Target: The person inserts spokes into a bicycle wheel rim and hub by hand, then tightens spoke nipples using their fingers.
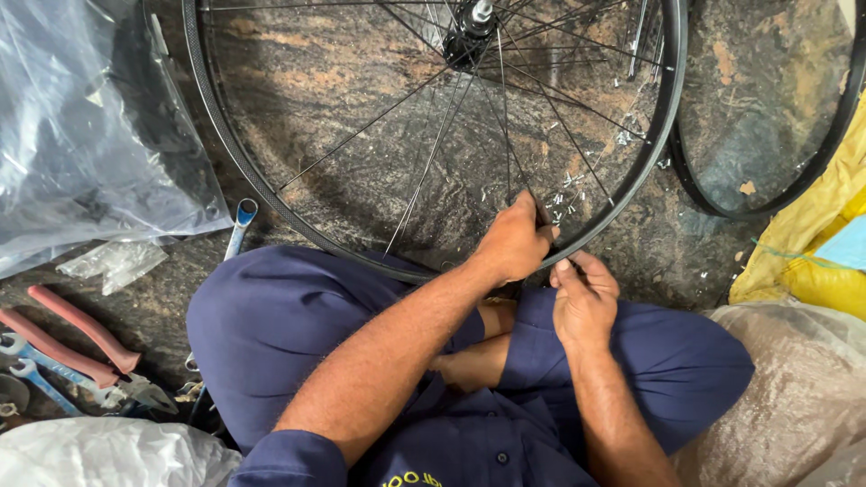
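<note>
A black bicycle wheel rim with thin spokes and a hub leans over my crossed legs in blue trousers. My left hand is closed on the near edge of the rim, its fingers pinching a spoke end there. My right hand is curled just outside the rim at the same spot, fingertips touching the rim; whether it grips a small part is hidden. Several small silver spoke nipples lie scattered on the stone floor inside the wheel.
A second black rim lies at the upper right beside a yellow sack. Clear plastic bags sit at left. Red-handled pliers and blue spanners lie on the floor at left.
</note>
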